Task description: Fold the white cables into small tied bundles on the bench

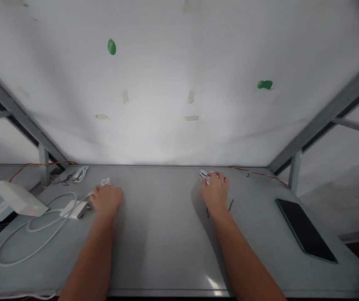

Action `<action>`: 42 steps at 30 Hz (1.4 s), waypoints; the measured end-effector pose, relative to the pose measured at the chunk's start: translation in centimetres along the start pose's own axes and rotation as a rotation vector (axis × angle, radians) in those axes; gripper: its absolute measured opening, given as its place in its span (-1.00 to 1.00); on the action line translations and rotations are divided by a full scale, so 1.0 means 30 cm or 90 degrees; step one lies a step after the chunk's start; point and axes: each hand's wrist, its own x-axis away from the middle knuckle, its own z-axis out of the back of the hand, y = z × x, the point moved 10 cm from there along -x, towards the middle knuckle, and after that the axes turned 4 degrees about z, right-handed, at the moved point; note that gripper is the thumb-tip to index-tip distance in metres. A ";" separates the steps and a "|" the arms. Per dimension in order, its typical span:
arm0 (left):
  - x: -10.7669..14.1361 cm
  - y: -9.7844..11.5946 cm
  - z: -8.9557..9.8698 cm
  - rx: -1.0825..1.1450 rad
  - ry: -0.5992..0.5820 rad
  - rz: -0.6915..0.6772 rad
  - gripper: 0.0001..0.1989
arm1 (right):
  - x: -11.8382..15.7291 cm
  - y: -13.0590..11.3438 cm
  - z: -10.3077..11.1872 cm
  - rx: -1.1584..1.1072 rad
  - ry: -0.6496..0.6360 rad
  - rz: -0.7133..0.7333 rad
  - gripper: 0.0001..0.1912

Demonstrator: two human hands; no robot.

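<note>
on the counter [166, 234], right hand [216, 192] looks closed on a coiled white cable [204, 176]; left hand [106, 200] by a white bundle [105, 182], can't tell its grip. cable-handling step imo, next move needs loops kept snug.

from here i read a work corner, exact kind unclear: grey table [166, 234], metal frame bars [323, 119], white wall [157, 62] with tape scraps [191, 97], thin wiring [254, 172].

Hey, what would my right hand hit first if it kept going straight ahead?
Past the white cable it touches, your right hand would probably meet the wall first, though depth is unclear.
</note>
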 end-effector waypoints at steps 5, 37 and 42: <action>0.227 0.390 -0.037 0.239 -0.006 -0.320 -0.70 | 0.077 -0.183 -0.151 -0.216 -0.250 0.094 -0.81; 0.542 0.590 -0.143 1.161 -0.866 -0.089 -0.70 | 0.166 -0.348 -0.167 -0.446 -0.359 0.180 -0.78; 0.568 0.607 -0.112 1.250 -0.981 -0.077 -0.72 | 0.152 -0.340 -0.151 -0.406 -0.355 0.182 -0.79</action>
